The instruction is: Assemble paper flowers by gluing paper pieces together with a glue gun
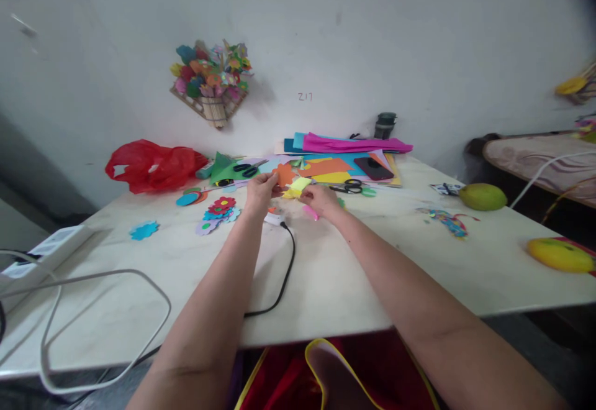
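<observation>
My left hand [263, 191] is closed at the middle of the white table, its fingertips by an orange paper flower [285, 174]; what it pinches is too small to make out. To its right, my right hand [321, 200] has its fingers closed at the edge of a yellow paper piece [298, 187]. A pink piece [310, 212] lies just below the right fingers. Under the hands sits a white device [274, 218] with a black cable. Beyond them are coloured sheets [326, 167] and black-handled scissors [352, 186].
A red plastic bag [153, 164], paper flowers [221, 205] and a blue flower [144, 230] are on the left. A power strip [60, 242] with white cable lies at the left edge. A phone [374, 168] rests behind; mangoes [483, 196] sit at the right.
</observation>
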### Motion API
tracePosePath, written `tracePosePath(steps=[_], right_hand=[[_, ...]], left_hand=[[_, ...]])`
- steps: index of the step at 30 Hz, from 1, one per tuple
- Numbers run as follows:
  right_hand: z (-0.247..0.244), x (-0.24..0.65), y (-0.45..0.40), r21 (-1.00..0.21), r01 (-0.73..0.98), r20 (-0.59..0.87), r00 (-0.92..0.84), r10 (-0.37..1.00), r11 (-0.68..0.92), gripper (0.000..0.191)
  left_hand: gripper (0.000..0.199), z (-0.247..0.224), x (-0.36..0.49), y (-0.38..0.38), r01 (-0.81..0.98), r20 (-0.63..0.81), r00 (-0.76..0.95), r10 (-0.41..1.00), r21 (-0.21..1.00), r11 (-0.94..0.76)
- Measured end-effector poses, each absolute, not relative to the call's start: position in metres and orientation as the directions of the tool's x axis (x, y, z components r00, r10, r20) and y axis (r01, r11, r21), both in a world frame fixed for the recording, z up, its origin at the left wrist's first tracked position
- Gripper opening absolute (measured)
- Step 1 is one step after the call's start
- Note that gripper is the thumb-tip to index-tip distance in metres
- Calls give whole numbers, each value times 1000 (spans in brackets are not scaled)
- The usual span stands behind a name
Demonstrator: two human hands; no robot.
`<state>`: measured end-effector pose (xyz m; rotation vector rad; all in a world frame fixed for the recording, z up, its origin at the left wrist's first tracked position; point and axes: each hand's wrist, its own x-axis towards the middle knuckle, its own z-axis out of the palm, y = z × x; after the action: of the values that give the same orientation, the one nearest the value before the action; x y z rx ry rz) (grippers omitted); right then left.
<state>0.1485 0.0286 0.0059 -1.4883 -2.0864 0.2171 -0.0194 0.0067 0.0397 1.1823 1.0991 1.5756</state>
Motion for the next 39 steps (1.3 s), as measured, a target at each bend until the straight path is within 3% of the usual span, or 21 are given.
tracePosePath(steps=[6, 12, 23, 28, 32, 35, 37, 39], right_hand=[[-1, 136, 25, -205, 854, 372, -385, 845, 479, 31], [-7, 133, 24, -76, 846, 362, -469, 805, 527, 23], [-6, 138, 25, -86, 853, 380, -450, 808, 515, 28], [4, 134, 24, -260, 856, 473, -291, 831, 447, 29], [18, 109, 4, -406, 756, 365, -382, 849, 514, 34], [26, 85, -14, -270, 799, 211, -495, 843, 537, 34], [27, 71, -21, -168, 842, 92, -504, 859, 512, 42], [26, 60, -24, -145, 871, 47, -468, 883, 469, 46]], left_hand=[[34, 46, -30, 0, -137, 199, -226, 954, 963, -233], [26, 43, -35, -6, -197, 160, -280, 946, 955, -220], [9, 43, -40, -13, -295, 137, -350, 927, 923, -248], [3, 47, -39, -15, -295, 155, -377, 913, 914, -277], [4, 50, -40, -16, -281, 209, -409, 888, 897, -341], [7, 53, -41, -17, -250, 242, -434, 868, 893, -374], [9, 54, -42, -18, -229, 253, -437, 863, 897, -378], [11, 54, -42, -18, -213, 262, -437, 861, 899, -382]])
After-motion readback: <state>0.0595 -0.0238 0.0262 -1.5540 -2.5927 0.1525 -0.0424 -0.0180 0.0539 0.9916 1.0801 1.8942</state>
